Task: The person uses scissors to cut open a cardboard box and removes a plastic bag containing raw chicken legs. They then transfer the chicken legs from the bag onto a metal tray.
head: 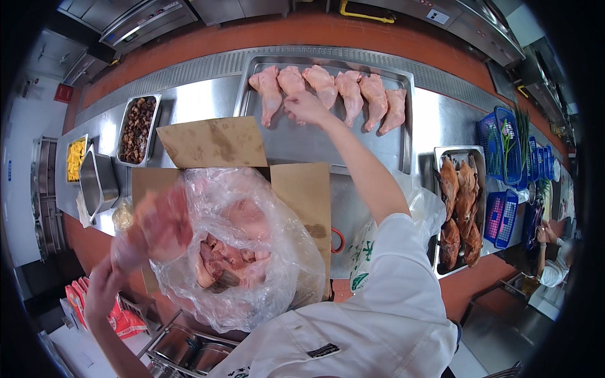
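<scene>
On the left, my left hand (pixel 101 283) grips the shank end of a raw chicken leg (pixel 163 222), which is blurred and raised beside an open cardboard box (pixel 302 198). A clear plastic liner (pixel 293 264) spills over the box, with more raw chicken pieces (pixel 231 260) inside. My right hand (pixel 307 107) is over the second leg from the left (pixel 290 79) in a row of several raw chicken legs (pixel 349 94) on a large metal tray (pixel 302 141). It hides the lower part of that leg; its fingers are curled, but their grip is unclear.
Left on the steel table stand pans of browned chunks (pixel 138 127) and yellow pieces (pixel 75 158), plus a deep steel container (pixel 99 184). On the right are a pan of roasted poultry (pixel 458 208) and blue baskets (pixel 498 146). Another person (pixel 553 264) works at far right.
</scene>
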Motion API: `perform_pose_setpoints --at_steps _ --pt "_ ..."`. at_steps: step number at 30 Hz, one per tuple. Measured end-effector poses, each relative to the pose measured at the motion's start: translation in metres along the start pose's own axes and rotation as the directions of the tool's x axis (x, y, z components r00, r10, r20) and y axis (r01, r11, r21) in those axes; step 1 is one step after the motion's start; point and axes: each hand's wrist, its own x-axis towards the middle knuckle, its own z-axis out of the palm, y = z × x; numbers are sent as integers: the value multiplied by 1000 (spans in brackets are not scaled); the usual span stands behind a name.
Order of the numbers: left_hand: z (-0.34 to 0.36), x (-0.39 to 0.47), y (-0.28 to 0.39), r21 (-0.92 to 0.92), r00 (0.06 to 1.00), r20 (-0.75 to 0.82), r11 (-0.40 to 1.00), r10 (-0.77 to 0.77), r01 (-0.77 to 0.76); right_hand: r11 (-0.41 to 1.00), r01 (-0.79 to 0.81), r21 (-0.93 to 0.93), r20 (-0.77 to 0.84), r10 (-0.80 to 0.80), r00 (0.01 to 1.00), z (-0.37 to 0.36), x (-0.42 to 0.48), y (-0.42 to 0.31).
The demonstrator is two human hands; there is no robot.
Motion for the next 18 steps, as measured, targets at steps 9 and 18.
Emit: perform_pose_setpoints --at_steps 9,18 --pt "204 204 144 -866 982 24 494 186 -73 566 -60 823 164 -136 977 18 -156 -99" --pt "376 233 190 -750 903 242 659 354 -57 609 -215 763 93 226 970 -28 -187 -22"
